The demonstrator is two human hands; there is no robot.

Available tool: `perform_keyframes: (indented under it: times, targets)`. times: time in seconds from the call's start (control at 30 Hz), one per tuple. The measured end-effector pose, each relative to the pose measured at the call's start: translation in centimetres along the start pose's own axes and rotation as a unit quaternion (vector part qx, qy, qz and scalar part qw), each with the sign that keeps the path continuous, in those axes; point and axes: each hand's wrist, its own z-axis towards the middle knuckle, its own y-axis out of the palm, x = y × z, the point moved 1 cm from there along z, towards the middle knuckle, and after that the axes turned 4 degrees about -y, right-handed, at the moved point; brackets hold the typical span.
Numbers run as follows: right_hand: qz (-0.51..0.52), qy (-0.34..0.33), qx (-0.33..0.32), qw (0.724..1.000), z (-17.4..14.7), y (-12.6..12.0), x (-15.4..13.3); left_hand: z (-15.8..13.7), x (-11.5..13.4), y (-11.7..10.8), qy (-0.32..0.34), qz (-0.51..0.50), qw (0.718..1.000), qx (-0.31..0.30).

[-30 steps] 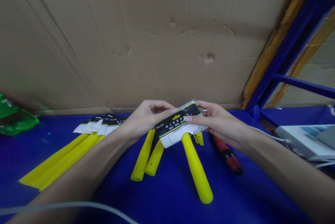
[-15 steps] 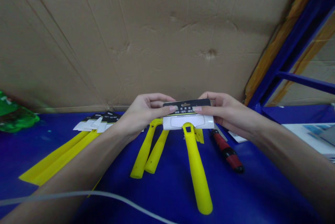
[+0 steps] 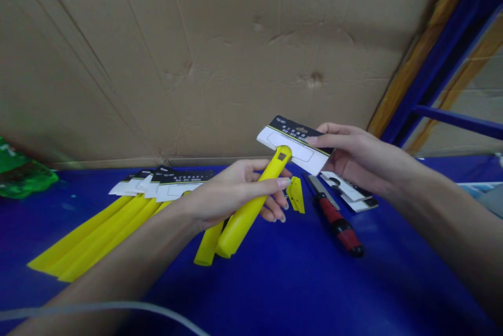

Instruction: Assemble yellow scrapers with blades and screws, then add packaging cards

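Observation:
My left hand (image 3: pixel 247 189) is wrapped round the yellow handle (image 3: pixel 251 213) of a scraper, its thumb lying along the top. A black and white header card (image 3: pixel 294 142) covers the scraper's head end, and the handle comes out below it. My right hand (image 3: pixel 349 152) pinches that card at its right end, thumb on the printed face. The scraper is held tilted above the table, handle end toward the lower left. Under my left hand lie other yellow handles (image 3: pixel 208 247), partly hidden. A small yellow piece (image 3: pixel 296 194) lies just right of my left fingertips.
Several carded yellow scrapers (image 3: pixel 110 226) lie fanned at the left, partly behind my left forearm. A red and black screwdriver-like tool (image 3: pixel 340 226) and loose cards (image 3: pixel 353 192) lie at the right. A green plastic package (image 3: pixel 23 171) stands far left; a pale cable (image 3: pixel 118 305) crosses the front.
My left hand has moved from the card down onto the handle. The scraper has turned, its handle swinging toward the lower left, and the card has risen slightly in my right hand.

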Motion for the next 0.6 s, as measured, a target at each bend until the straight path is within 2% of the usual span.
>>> perform_keyframes:
  times: [0.2,0.27,0.4,0.5,0.6]
  targets:
    - [-0.041,-0.016,0.009,0.999,0.4,-0.8,0.1,-1.1,1.2,-0.3,0.019,0.134,0.99,0.033]
    - [-0.033,-0.005,0.004,0.999,0.4,-0.4,0.4,-1.2,1.4,-0.4,0.032,0.176,0.981,0.079]
    - [-0.013,0.02,-0.005,1.0,0.2,0.7,1.0,-1.8,1.4,-0.9,0.085,0.277,0.935,0.204]
    - [-0.001,0.039,-0.012,0.999,0.0,1.6,1.5,-2.7,1.2,-1.5,0.104,0.353,0.902,0.225]
    - [0.004,0.033,-0.026,0.999,-0.1,2.6,2.5,-4.1,1.2,-2.4,0.117,0.437,0.857,0.246]
